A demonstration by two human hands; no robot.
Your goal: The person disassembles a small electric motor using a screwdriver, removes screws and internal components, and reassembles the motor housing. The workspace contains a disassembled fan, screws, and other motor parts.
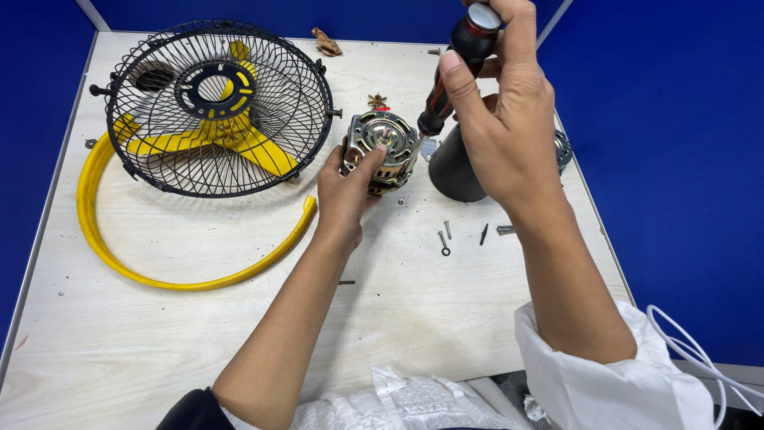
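Observation:
My left hand [347,191] grips a metal fan motor [382,147] from its near side, holding it tilted on the wooden table [159,334]. My right hand [501,119] is shut around a screwdriver [454,68] with a black and red handle, held upright over the motor; its tip comes down at the motor's right edge. A black cone-shaped housing [454,171] stands just right of the motor, partly hidden behind my right hand.
A black wire fan guard [159,159] with yellow blades [239,135] inside lies at the back left, over a yellow plastic ring [103,255]. Loose screws [446,239] lie near the motor. Blue walls enclose the table. A white cable [684,342] hangs at the right.

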